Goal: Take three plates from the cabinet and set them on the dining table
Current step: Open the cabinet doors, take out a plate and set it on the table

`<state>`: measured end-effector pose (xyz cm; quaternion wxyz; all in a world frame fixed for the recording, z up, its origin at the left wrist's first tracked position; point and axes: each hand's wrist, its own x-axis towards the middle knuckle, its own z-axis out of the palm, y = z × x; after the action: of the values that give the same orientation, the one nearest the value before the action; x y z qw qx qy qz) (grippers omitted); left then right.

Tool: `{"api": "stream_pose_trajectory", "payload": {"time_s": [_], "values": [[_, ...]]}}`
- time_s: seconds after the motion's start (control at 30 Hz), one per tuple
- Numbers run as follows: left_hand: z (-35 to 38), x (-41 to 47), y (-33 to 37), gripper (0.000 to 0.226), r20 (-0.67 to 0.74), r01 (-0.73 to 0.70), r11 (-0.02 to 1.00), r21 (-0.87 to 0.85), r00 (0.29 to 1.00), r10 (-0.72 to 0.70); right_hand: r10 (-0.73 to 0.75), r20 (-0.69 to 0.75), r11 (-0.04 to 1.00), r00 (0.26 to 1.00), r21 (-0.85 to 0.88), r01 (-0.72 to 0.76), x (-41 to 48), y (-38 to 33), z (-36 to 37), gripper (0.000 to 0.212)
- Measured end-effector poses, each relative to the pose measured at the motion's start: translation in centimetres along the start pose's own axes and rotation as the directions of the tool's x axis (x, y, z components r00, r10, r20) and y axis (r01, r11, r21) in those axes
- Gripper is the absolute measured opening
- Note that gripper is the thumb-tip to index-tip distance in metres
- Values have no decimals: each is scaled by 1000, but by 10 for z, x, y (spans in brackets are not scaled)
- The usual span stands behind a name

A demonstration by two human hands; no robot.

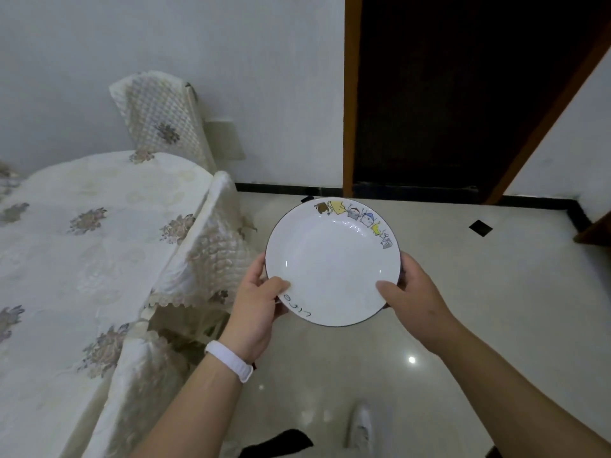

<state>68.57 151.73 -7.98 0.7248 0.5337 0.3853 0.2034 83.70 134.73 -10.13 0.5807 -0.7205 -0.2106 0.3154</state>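
A white plate (330, 259) with a dark rim and small cartoon figures along its far edge is held level above the floor, to the right of the dining table. My left hand (261, 305) grips its near left edge, thumb on top. My right hand (413, 299) grips the near right edge the same way. Whether more plates lie stacked beneath it is hidden. The dining table (66, 246), on the left, is covered with a cream quilted cloth with flower prints. The cabinet is out of view.
Two chairs in matching quilted covers stand at the table, one at its far end (162, 123) and one at its right side (211, 246), close to the plate. A dark open doorway (446, 94) lies ahead. Glossy tiled floor (463, 292) spreads to the right.
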Motion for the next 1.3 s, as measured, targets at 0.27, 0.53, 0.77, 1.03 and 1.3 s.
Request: {"api": "stream_pose_trajectory", "payload": {"time_s": [0.27, 0.53, 0.77, 1.03, 1.3], "values": [[14, 83, 15, 54, 0, 15, 999, -35, 1000, -15, 30, -9, 999, 1000, 14, -30, 82, -15, -8, 44], [2, 208, 35, 53, 9, 45, 995, -86, 999, -45, 43, -5, 996, 999, -72, -43, 201, -38, 16, 44], [-29, 323, 86, 55, 20, 46, 991, -129, 999, -44, 40, 19, 988, 999, -148, -36, 320, -86, 58, 47], [-84, 393, 131, 55, -77, -12, 981, -192, 997, -3, 7, 129, 989, 992, -145, 12, 411, -123, 124, 51], [-140, 412, 138, 60, -344, -61, 954, -295, 938, -46, 23, 390, 988, 921, -148, 38, 490, -132, 189, 53]]}}
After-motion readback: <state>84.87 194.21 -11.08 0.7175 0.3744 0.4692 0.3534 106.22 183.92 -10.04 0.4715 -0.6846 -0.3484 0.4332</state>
